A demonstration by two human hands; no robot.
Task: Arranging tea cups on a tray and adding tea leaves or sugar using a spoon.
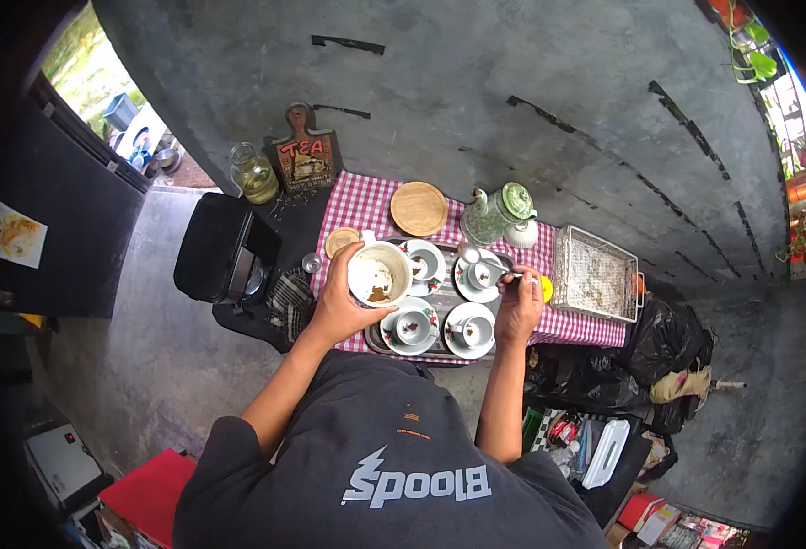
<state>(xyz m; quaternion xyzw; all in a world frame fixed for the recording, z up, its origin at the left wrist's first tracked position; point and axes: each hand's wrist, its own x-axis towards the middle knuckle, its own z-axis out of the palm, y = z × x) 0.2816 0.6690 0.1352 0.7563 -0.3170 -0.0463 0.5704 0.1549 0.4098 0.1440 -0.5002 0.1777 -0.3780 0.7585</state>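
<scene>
My left hand (338,309) is wrapped around a white enamel-like mug (399,257), tipped so that brown powder shows at its bottom. In my right hand (518,309) is a metal spoon (471,254), its bowl pointing left above the far right cup (480,276). Several white teacups stand on saucers with red and green decoration, among them the near left cup (414,329), the near right cup (476,332) and the far left cup (433,259). A little dark brown powder lies in each. A dark serving tray (445,307) carries them. Whether the spoon holds anything cannot be made out.
A red checked cloth (369,195) covers the table. Behind the tray are a round wooden lid (419,208) and a green enamel teapot (498,214). A wire-rimmed basket (594,274) sits right. Leftward stand a black bin-like container (214,247), a glass jar (253,175) and a small glass (312,262).
</scene>
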